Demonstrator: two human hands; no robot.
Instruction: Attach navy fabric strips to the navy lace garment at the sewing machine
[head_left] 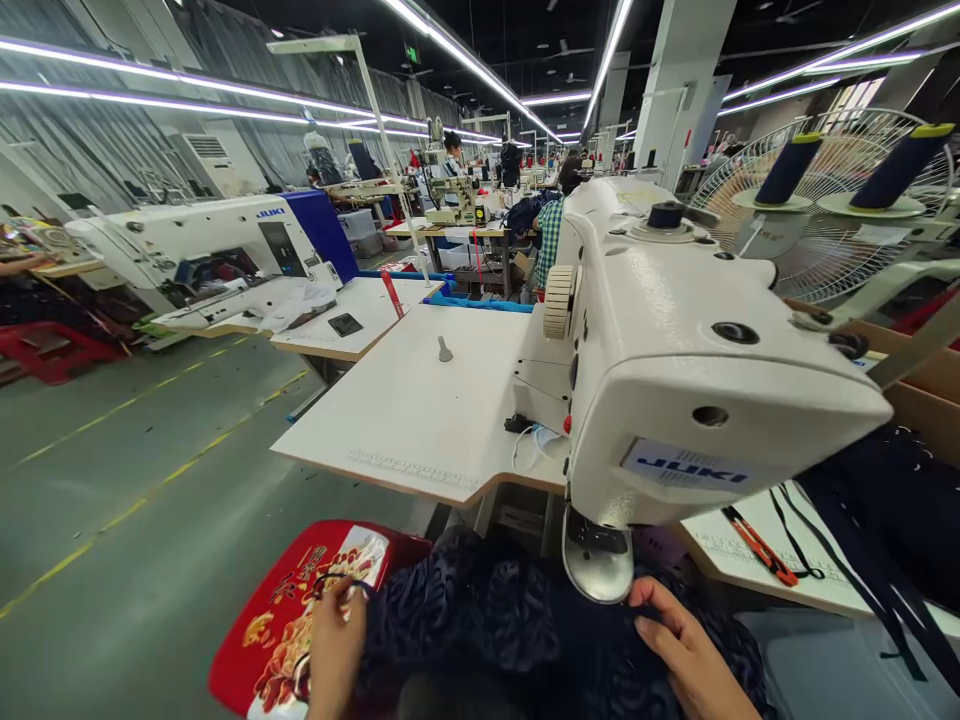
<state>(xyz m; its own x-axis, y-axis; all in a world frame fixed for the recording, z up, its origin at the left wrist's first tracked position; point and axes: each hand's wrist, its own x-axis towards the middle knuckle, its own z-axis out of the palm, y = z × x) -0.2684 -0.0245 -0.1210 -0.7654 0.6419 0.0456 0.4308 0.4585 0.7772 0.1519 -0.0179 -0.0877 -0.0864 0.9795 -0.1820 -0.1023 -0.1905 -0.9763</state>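
A white JUKI sewing machine [675, 330] stands right in front of me, its head over a dark navy textured fabric [487, 620]. My left hand [335, 645] grips the fabric's left edge near a thin dark cord, above a red printed stool [292, 610]. My right hand [686, 650] rests flat on the fabric just right of the machine's presser-foot end [598, 560]. The needle area itself is hidden by the machine head.
A white worktable [420, 400] extends left of the machine. An orange-handled tool [761, 548] and dark straps [847, 580] lie at right. Navy thread cones [787, 165] and a fan [817, 200] stand behind. Another JUKI machine [225, 245] and other workers are farther back; a grey aisle floor [112, 480] lies left.
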